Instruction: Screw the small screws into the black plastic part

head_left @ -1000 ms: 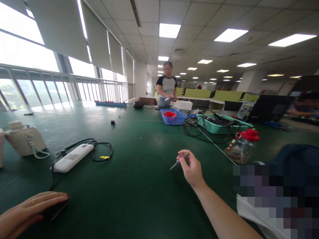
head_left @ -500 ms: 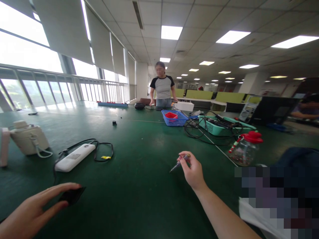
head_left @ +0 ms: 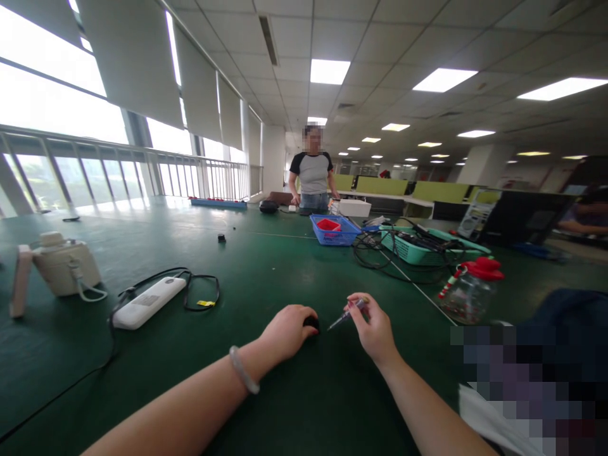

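left hand (head_left: 287, 329) is curled down over a small black thing (head_left: 311, 322) sitting on the green surface (head_left: 266, 278), fingers wrapped round it so only a dark edge pokes out on the right side. can't really tell what the thing is from here. there's a pale bangle (head_left: 243, 370) on that wrist.

right hand (head_left: 375, 329) is pinching a thin screwdriver (head_left: 346, 314) between thumb and fingertips, tip pointing left and a bit down, ending just beside the black thing, not quite touching as far as i can see.

round about: a white power strip (head_left: 148, 303) with a black cord (head_left: 202, 292) looped next to it off to the left, and a cream coloured box thing (head_left: 66, 269) further left. on the right a clear jar with a red lid (head_left: 470, 288). further back a blue basket (head_left: 335, 229) and a teal tray (head_left: 418, 244) full of black cables. a person in a grey and black tee (head_left: 312, 174) stands at the far end of the surface.
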Demonstrator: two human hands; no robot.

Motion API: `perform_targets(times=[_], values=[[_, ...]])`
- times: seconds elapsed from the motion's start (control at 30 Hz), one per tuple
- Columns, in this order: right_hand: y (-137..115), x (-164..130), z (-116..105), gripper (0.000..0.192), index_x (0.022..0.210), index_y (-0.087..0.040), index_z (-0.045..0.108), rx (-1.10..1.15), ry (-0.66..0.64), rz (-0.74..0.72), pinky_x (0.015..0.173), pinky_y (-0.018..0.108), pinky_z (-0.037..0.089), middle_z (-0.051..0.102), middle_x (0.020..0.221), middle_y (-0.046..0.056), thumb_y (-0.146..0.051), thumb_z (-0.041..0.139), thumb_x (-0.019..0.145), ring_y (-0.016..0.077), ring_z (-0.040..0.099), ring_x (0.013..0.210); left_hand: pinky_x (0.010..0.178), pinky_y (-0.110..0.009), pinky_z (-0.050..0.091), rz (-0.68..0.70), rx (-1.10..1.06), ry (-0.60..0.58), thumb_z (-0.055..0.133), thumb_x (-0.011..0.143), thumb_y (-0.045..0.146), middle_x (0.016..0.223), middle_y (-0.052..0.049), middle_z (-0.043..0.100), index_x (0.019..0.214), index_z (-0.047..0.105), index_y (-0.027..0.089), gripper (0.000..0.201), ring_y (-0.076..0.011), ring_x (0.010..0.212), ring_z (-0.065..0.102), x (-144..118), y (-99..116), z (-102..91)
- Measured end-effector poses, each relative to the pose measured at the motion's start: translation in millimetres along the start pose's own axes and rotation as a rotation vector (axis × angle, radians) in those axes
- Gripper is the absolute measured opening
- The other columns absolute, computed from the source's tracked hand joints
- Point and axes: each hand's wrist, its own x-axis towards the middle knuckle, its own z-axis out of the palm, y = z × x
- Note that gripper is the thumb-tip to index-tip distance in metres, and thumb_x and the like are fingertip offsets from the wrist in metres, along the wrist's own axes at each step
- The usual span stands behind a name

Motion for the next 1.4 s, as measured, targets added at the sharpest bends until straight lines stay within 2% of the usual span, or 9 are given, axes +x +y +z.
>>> perform_targets(times=[0.07,0.17,0.37,0.5,0.73,0.87,1.1,1.23,1.4], values=[[1,1,-1,0.025,0.097,-0.020,0.061,-0.026,-0.010,-0.007,0.078,0.043,0.056,0.069,0.088,0.008,-0.043,0.055,0.090,0.0251,0.068,0.084,0.098,-0.039,0.046,-0.015,0.072,0.027,0.064,0.083,0.030,0.111,-0.007,0.071,0.108,0.069,0.023,0.027,-0.0267,0.108,0.062,16,-8,12.9],[-3,1,0,0.022,0.093,-0.021,0.061,-0.058,-0.048,-0.020,0.074,0.040,0.057,0.068,0.086,0.007,-0.041,0.055,0.091,0.0233,0.067,0.079,0.098,-0.041,0.046,-0.025,0.107,0.063,0.064,0.083,0.030,0.114,-0.009,0.069,0.113,0.068,0.022,0.031,-0.0283,0.111,0.060,27,-16,24.1],[-22,-7,9,0.018,0.080,-0.022,0.056,-0.095,-0.171,-0.025,0.060,0.031,0.053,0.063,0.076,0.002,-0.037,0.057,0.089,0.0172,0.061,0.064,0.105,-0.040,0.042,-0.017,-0.020,0.087,0.072,0.076,0.029,0.125,-0.010,0.065,0.131,0.057,0.023,0.057,-0.0281,0.119,0.056,28,-34,27.6],[-33,-13,13,0.014,0.081,-0.021,0.055,-0.088,-0.216,-0.072,0.059,0.029,0.052,0.061,0.075,0.001,-0.032,0.054,0.090,0.0156,0.059,0.062,0.103,-0.037,0.045,-0.028,-0.113,0.090,0.073,0.073,0.027,0.120,-0.009,0.067,0.130,0.058,0.020,0.059,-0.0257,0.113,0.061,28,-42,27.1],[-36,-16,13,0.009,0.088,-0.022,0.058,-0.133,-0.248,-0.198,0.072,0.031,0.053,0.065,0.087,0.004,-0.027,0.052,0.091,0.0183,0.064,0.077,0.097,-0.035,0.047,0.012,-0.060,0.078,0.067,0.078,0.029,0.116,-0.007,0.070,0.117,0.067,0.022,0.039,-0.0255,0.109,0.062,24,-35,24.3],[-34,-17,16,0.009,0.093,-0.022,0.061,-0.201,-0.271,-0.233,0.073,0.031,0.053,0.066,0.087,0.004,-0.026,0.052,0.090,0.0188,0.064,0.079,0.097,-0.035,0.047,0.010,-0.036,0.078,0.068,0.078,0.028,0.115,-0.006,0.070,0.117,0.067,0.023,0.040,-0.0256,0.110,0.061,23,-34,24.9],[-36,-17,16,0.013,0.098,-0.023,0.061,-0.265,-0.309,-0.348,0.078,0.032,0.054,0.067,0.094,0.005,-0.020,0.051,0.089,0.0192,0.065,0.084,0.103,-0.036,0.042,-0.048,0.034,0.147,0.068,0.078,0.029,0.115,-0.009,0.068,0.119,0.066,0.021,0.042,-0.0273,0.116,0.055,24,-38,26.5],[-37,-20,22,0.015,0.098,-0.023,0.062,-0.288,-0.376,-0.400,0.080,0.033,0.054,0.067,0.096,0.005,-0.017,0.051,0.089,0.0189,0.064,0.087,0.103,-0.035,0.042,-0.062,0.019,0.135,0.065,0.078,0.028,0.116,-0.009,0.068,0.123,0.063,0.021,0.046,-0.0270,0.118,0.054,24,-40,26.5],[-38,-28,35,0.024,0.101,-0.022,0.063,-0.414,-0.511,-0.570,0.081,0.037,0.050,0.068,0.100,0.006,-0.010,0.051,0.084,0.0209,0.060,0.089,0.102,-0.034,0.042,-0.147,0.035,0.129,0.063,0.077,0.026,0.116,-0.009,0.066,0.126,0.061,0.026,0.048,-0.0253,0.118,0.054,24,-35,26.8]])
